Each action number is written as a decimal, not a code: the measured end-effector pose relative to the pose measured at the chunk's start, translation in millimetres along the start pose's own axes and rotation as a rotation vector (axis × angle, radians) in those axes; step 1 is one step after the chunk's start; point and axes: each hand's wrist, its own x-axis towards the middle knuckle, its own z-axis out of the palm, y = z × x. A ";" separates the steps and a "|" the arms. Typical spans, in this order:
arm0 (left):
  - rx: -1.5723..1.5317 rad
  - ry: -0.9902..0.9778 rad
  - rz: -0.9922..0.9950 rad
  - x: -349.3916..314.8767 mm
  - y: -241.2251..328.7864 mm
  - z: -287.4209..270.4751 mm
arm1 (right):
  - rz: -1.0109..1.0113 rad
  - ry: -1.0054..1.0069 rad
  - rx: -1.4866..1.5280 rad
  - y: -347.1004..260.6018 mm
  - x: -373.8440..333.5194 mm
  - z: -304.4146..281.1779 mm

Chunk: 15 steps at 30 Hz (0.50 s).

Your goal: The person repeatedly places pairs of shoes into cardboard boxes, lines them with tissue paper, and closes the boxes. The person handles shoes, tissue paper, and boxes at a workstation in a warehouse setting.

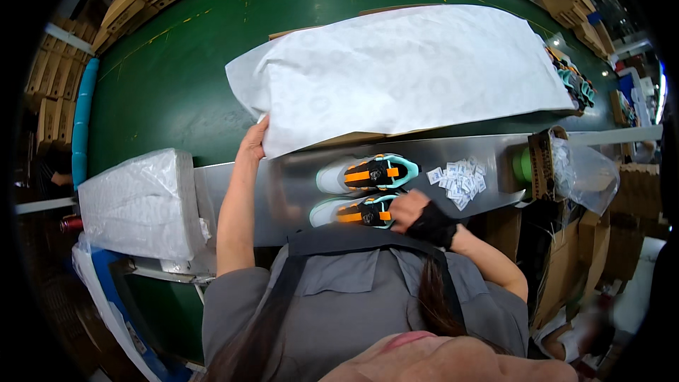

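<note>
A pair of grey-and-mint sneakers with black and orange trim lies side by side on the metal shelf, toes to the left: the far sneaker (368, 174) and the near sneaker (346, 211). My right hand (411, 211), with a black wrap at the wrist, has its fingers curled down at the near sneaker's heel and hides it. Whatever those fingers hold is out of sight. My left hand (255, 138) pinches the left corner of a large white paper sheet (403, 71). Just right of the sneakers is a pile of small white packets (460, 182).
Beneath the sheet, cardboard edges (353, 139) show on the green belt (170, 92). A plastic-wrapped white stack (141, 201) stands at the left. To the right are a box with a plastic liner (543, 166) and a green roll (522, 165). More shoes (576, 85) lie past the sheet.
</note>
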 end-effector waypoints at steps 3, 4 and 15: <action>0.161 0.082 0.103 -8.3 -7.1 26.5 | 0.105 -0.022 -0.215 -31.5 26.9 -3.3; 0.186 0.096 0.166 -12.7 -6.7 36.9 | 0.115 -0.063 -0.206 -29.1 29.7 -5.1; 0.675 0.221 0.711 -74.8 48.3 22.1 | 0.567 0.433 1.001 27.1 153.9 -97.5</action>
